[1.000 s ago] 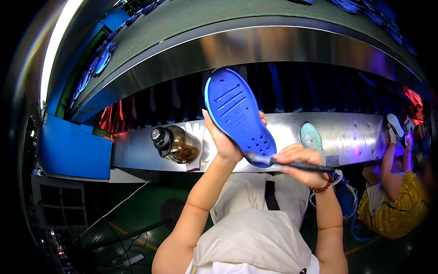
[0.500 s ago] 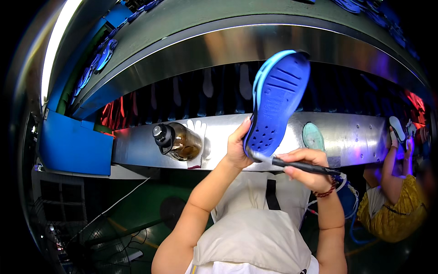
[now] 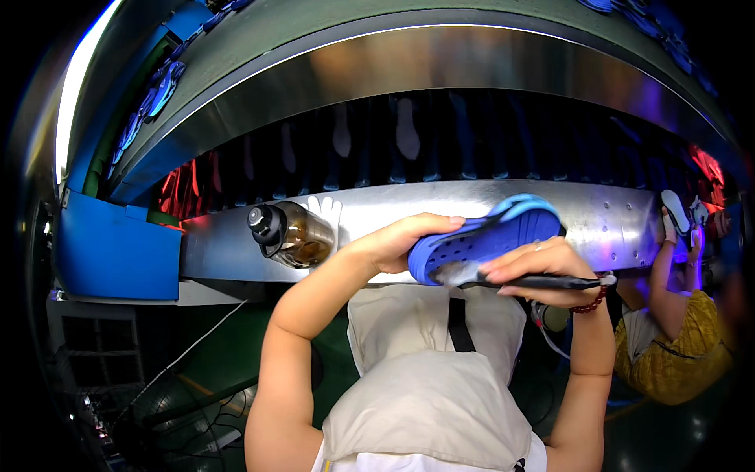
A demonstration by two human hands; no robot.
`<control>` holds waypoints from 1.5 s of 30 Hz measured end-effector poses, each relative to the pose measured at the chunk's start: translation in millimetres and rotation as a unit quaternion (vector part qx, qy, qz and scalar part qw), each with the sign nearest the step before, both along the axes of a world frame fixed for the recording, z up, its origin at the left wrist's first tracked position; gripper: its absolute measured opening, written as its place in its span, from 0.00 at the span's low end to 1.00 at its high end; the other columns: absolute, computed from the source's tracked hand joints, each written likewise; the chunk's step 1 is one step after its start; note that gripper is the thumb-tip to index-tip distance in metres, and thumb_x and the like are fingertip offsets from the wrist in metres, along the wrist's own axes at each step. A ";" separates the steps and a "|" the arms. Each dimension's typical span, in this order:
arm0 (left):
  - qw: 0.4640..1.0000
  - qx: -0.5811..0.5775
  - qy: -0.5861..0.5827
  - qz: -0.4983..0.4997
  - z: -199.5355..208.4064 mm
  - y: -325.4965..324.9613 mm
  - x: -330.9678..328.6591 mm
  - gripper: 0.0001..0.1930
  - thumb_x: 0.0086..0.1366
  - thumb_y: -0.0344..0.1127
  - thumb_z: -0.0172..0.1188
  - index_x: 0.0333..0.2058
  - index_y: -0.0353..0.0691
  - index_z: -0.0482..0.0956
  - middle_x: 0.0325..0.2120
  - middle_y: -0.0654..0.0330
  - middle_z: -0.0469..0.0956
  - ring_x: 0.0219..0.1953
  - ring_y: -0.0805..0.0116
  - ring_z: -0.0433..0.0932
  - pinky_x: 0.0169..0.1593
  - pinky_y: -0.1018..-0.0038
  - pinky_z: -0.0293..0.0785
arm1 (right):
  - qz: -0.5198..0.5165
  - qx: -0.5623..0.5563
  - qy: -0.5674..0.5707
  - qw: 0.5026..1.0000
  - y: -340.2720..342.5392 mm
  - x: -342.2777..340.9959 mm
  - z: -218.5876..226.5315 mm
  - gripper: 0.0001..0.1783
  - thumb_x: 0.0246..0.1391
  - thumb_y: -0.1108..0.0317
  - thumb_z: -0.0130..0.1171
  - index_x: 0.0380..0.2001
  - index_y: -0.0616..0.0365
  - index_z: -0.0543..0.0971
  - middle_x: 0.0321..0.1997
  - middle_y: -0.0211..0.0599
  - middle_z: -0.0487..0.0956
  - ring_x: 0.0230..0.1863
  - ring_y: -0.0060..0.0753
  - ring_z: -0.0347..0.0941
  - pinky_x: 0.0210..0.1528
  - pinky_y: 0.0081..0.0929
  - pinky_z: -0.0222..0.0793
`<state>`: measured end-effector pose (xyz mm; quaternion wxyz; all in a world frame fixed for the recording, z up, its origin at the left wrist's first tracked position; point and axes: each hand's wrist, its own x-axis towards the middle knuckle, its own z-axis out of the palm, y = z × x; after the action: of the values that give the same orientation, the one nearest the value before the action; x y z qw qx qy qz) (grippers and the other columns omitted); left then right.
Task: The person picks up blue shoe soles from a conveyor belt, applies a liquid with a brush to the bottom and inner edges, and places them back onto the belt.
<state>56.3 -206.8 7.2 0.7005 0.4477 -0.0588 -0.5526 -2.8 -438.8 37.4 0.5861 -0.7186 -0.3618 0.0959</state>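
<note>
My left hand (image 3: 399, 242) grips a blue shoe sole (image 3: 503, 237) by its left side, thumb along the upper edge. The sole has raised rims, a lighter blue band at the far end and small holes at the near end. It is tilted over the front edge of the metal bench. My right hand (image 3: 543, 266) is closed around a black-handled brush (image 3: 560, 282) with a pale cord or tube at its back end. Its whitish bristles touch the holed near end of the sole, close to the rim. The sole's underside is hidden.
A brown drink bottle (image 3: 307, 236) with a black lid lies on the metal bench (image 3: 370, 206), beside a white glove (image 3: 326, 211). Dark shoe parts hang under the conveyor (image 3: 393, 20). A co-worker in yellow (image 3: 676, 354) holds a white sole (image 3: 675, 211) at right.
The sole has gone from nearly upright to tilted lower and flatter, its far end swung right and down. My left hand has shifted onto its upper side. The brush stays at the near end.
</note>
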 end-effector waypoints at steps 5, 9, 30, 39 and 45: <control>0.994 0.107 -0.015 -0.020 11.5 4.7 -2.1 0.28 0.59 0.50 0.46 0.49 0.30 0.66 0.41 0.48 0.72 0.40 0.63 0.74 0.41 0.67 0.74 | 0.077 -0.119 -0.021 0.990 -13.0 1.0 13.7 0.12 0.35 0.80 0.63 0.29 0.63 0.79 0.34 0.44 0.78 0.40 0.36 0.76 0.42 0.25 0.72; 0.998 0.052 0.024 0.014 13.0 12.7 2.7 0.26 0.60 0.49 0.47 0.48 0.32 0.67 0.41 0.51 0.73 0.40 0.64 0.75 0.42 0.69 0.74 | -0.002 -0.035 -0.007 0.999 -14.2 8.0 -6.8 0.14 0.36 0.81 0.62 0.31 0.64 0.78 0.36 0.45 0.78 0.41 0.39 0.75 0.43 0.27 0.71; 0.918 -0.232 0.114 0.302 -87.2 -12.0 3.0 0.47 0.51 0.75 0.23 0.55 0.39 0.57 0.50 0.48 0.64 0.52 0.53 0.64 0.56 0.55 0.57 | -0.251 0.097 0.145 0.952 25.1 10.1 -69.5 0.09 0.42 0.77 0.59 0.31 0.65 0.78 0.34 0.40 0.78 0.38 0.25 0.73 0.41 0.19 0.68; 0.903 -0.208 0.064 0.371 -82.8 -13.4 0.6 0.43 0.54 0.72 0.21 0.46 0.39 0.66 0.39 0.54 0.71 0.43 0.58 0.71 0.48 0.60 0.68 | -0.120 -0.087 -0.154 0.977 46.8 -12.2 -42.8 0.07 0.34 0.75 0.60 0.23 0.57 0.77 0.28 0.37 0.78 0.31 0.36 0.75 0.35 0.27 0.68; 0.888 -0.264 0.092 0.366 -58.6 -23.5 -10.6 0.41 0.55 0.72 0.23 0.47 0.41 0.65 0.39 0.52 0.71 0.43 0.55 0.70 0.50 0.54 0.65 | -0.252 0.028 -0.073 0.965 34.2 7.9 -36.2 0.10 0.38 0.78 0.60 0.29 0.64 0.78 0.31 0.42 0.78 0.33 0.35 0.75 0.38 0.26 0.70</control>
<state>45.7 -230.4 -51.3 0.9478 0.1833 0.0301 -0.2592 5.2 -404.6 1.2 0.5832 -0.7750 -0.2135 -0.1173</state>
